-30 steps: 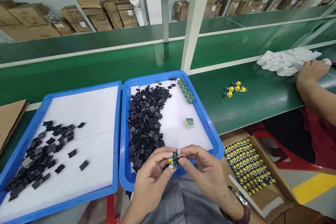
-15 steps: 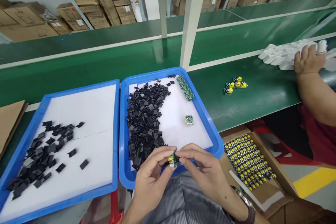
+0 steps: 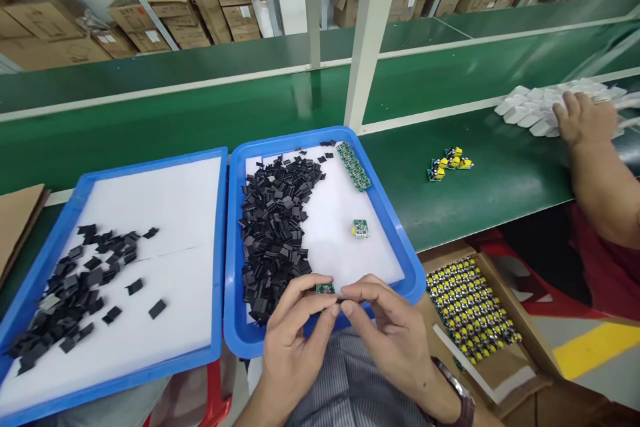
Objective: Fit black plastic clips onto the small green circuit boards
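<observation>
My left hand (image 3: 303, 333) pinches a small green circuit board (image 3: 325, 287) over the near edge of the blue tray (image 3: 411, 267). Close against it, my right hand (image 3: 387, 327) has thumb and forefinger closed on what looks like a small black piece, mostly hidden by the fingertips. Whether that piece touches the board I cannot tell. A heap of small black pieces (image 3: 275, 233) covers the tray's left side. On the white liner to the right lie a single circuit board with a yellow part (image 3: 360, 228) and a joined panel of green boards (image 3: 353, 165).
Left of this stands another blue tray (image 3: 220, 247) with scattered black pieces (image 3: 75, 287). Boards with yellow parts (image 3: 450, 163) lie on the green bench. A carton (image 3: 537, 340) at lower right holds rows of boards. A co-worker's hand (image 3: 587, 117) rests at white plastic parts (image 3: 535, 107).
The board between my fingers has turned: its green face now shows and its yellow part is out of sight. The co-worker's hand has shifted slightly left over the white parts.
</observation>
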### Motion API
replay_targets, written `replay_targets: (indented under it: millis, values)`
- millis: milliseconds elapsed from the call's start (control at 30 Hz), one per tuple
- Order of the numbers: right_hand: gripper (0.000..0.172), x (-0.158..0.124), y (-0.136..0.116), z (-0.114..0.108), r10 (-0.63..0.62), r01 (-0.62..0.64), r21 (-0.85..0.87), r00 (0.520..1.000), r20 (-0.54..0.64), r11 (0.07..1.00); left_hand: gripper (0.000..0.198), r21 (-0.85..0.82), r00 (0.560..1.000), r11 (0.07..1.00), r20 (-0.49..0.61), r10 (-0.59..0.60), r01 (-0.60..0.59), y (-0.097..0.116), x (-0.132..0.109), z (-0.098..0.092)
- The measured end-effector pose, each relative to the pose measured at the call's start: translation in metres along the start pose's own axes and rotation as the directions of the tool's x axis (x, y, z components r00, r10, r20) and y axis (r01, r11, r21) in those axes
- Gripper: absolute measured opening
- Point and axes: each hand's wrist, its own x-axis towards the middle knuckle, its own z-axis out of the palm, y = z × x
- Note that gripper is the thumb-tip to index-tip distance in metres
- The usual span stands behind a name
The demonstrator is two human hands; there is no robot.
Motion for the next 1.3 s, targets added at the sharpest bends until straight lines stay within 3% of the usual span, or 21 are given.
replay_targets:
  millis: [167, 333, 533, 733, 833, 967, 1100, 1200, 1300]
  values:
    - [0.016, 0.003, 0.005, 0.000, 0.120, -0.124, 0.147, 0.992, 0.040, 0.981, 0.026, -0.026, 0.999, 1.000, -0.040, 0.005, -0.006, 0.001, -0.002, 0.001]
    - [0.012, 0.005, 0.002, -0.003, 0.034, -0.043, 0.075, 0.993, 0.117, 0.996, 0.018, -0.059, 0.998, 0.997, -0.032, -0.047, 0.045, 0.005, -0.003, -0.001]
    - [0.012, -0.001, 0.001, 0.002, -0.031, 0.030, 0.015, 0.999, 0.031, 0.999, 0.011, -0.076, 0.996, 0.993, -0.006, -0.092, 0.091, 0.013, 0.001, 0.002]
    - [0.017, 0.006, -0.001, 0.001, -0.096, 0.095, 0.028, 0.994, 0.042, 0.995, 0.012, -0.142, 0.987, 0.977, 0.028, -0.157, 0.160, 0.010, 0.002, 0.000]
    - [0.017, 0.006, -0.003, -0.002, -0.086, 0.086, 0.053, 0.996, -0.006, 0.995, 0.025, -0.162, 0.978, 0.966, 0.080, -0.193, 0.204, 0.005, -0.003, -0.005]
    - [0.010, 0.002, -0.005, -0.006, 0.028, -0.028, -0.005, 1.000, 0.009, 1.000, 0.051, -0.204, 0.960, 0.944, 0.159, -0.228, 0.258, 0.000, -0.011, -0.009]
    - [0.010, 0.003, -0.006, -0.003, 0.031, -0.028, -0.068, 0.999, 0.044, 0.997, 0.052, -0.332, 0.963, 0.904, 0.130, -0.238, 0.268, -0.002, -0.012, -0.008]
    - [0.011, 0.007, -0.007, -0.003, -0.031, 0.039, -0.094, 0.996, 0.085, 0.995, 0.040, -0.250, 0.972, 0.942, 0.121, -0.201, 0.226, -0.002, -0.008, -0.009]
    - [0.011, 0.010, -0.010, -0.005, -0.046, 0.062, -0.117, 0.990, 0.133, 0.991, 0.036, -0.140, 0.990, 0.984, 0.110, -0.094, 0.109, -0.002, -0.005, -0.011]
